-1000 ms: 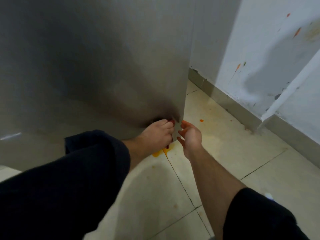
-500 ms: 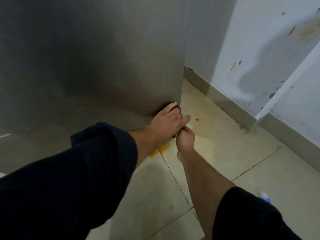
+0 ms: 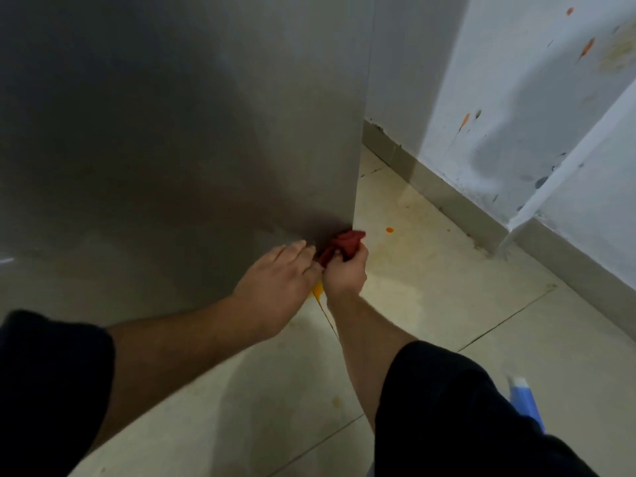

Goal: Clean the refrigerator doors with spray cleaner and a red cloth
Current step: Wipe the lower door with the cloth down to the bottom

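Right hand (image 3: 346, 275) clenches the bunched red cloth (image 3: 344, 244); refrigerator door (image 3: 172, 132) spreads toward eleven o'clock, flat-fingered left hand (image 3: 278, 280) just beside at nine.

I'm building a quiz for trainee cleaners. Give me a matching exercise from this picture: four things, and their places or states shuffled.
1 red cloth
2 spray bottle
3 round orange spot
4 left hand

A fingers straight
B on the floor tile
C bottom right, behind the sleeve
D gripped by the right hand

Pairs: 1-D, 2-C, 3-B, 4-A
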